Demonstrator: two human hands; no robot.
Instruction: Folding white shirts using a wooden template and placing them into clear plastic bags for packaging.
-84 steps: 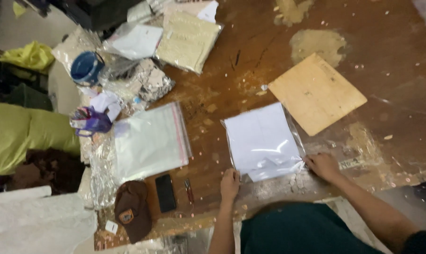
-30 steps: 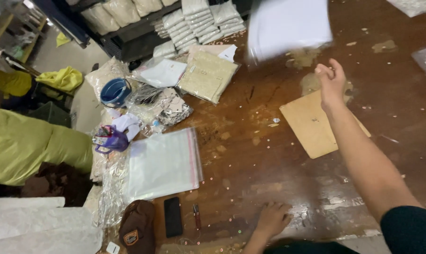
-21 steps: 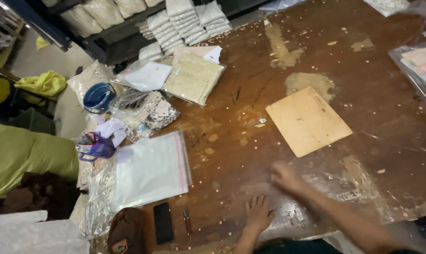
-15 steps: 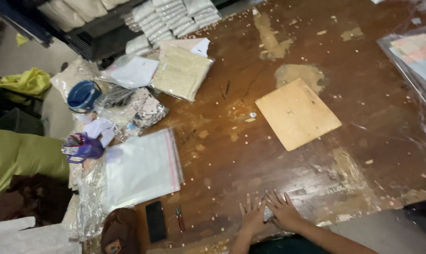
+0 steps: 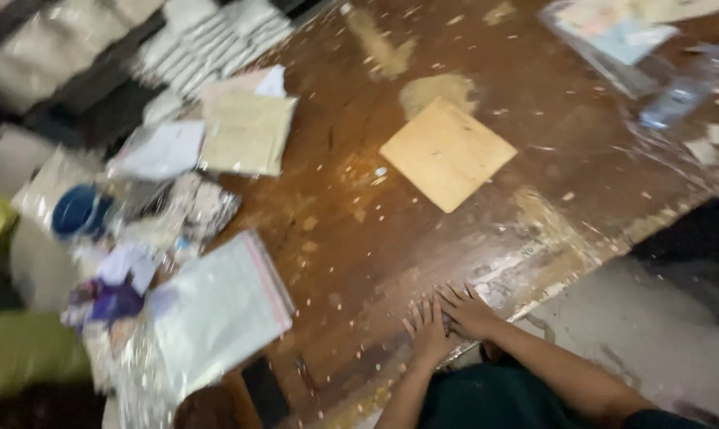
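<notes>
Since the earlier frame, the white packet is gone from view. Left hand (image 5: 429, 332) and right hand (image 5: 468, 311) rest flat, touching, empty, apparently bracing on the table (image 5: 351, 230) edge; cardboard square (image 5: 447, 153) lies well apart.

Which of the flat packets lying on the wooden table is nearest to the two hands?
The clear plastic bag with the pink edge, left of the hands. The tan square sheet and the pale packets lie farther up the table.

One head-worn camera looks steeply down, tilted, onto the wooden table (image 5: 351, 238) from near
</notes>
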